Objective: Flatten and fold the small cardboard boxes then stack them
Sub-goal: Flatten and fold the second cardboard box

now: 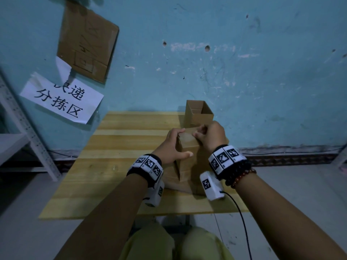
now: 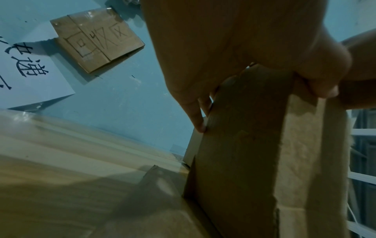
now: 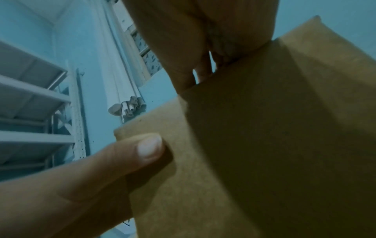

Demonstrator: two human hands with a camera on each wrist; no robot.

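A small brown cardboard box (image 1: 187, 147) stands on end above the wooden table (image 1: 116, 147), held between both hands. My left hand (image 1: 173, 145) grips its left side, fingers over the top edge and thumb across the near face. My right hand (image 1: 210, 136) holds the top right, fingers curled over the upper flap. In the left wrist view the fingers (image 2: 200, 119) press the box's edge (image 2: 240, 145). In the right wrist view the left thumb (image 3: 142, 149) lies on the box's face (image 3: 264, 145). A second box (image 1: 199, 113), open at the top, stands behind. Flattened cardboard (image 1: 176, 181) lies beneath.
The table stands against a blue wall (image 1: 244, 72) with a paper sign (image 1: 62, 98) and a cardboard sign (image 1: 88, 40). Grey metal shelving (image 1: 22, 136) is at the left. A black cable (image 1: 242, 218) hangs from the right wrist. My knees (image 1: 174, 243) are below the table's front edge.
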